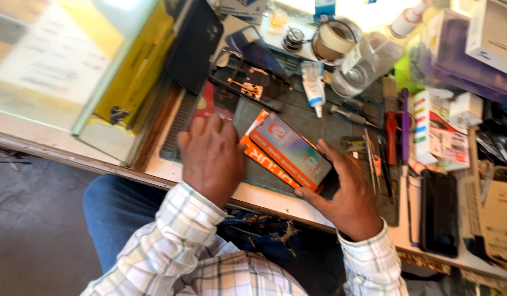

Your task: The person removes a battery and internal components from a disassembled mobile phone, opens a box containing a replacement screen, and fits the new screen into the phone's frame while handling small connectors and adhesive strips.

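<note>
Box (289, 151), flat orange cardboard with glossy printed face, on grey mat (313, 123) atop cluttered tabletop (267, 200), left hand (209, 156) palm-down at its left end, fingers together, right hand (346, 192) cupping lower right corner, fingers pinching its edge, plaid sleeves.

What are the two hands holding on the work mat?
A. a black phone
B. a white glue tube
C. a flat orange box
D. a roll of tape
C: the left hand and the right hand grip the two ends of the flat orange box; the tape roll and glue tube lie apart.
</note>
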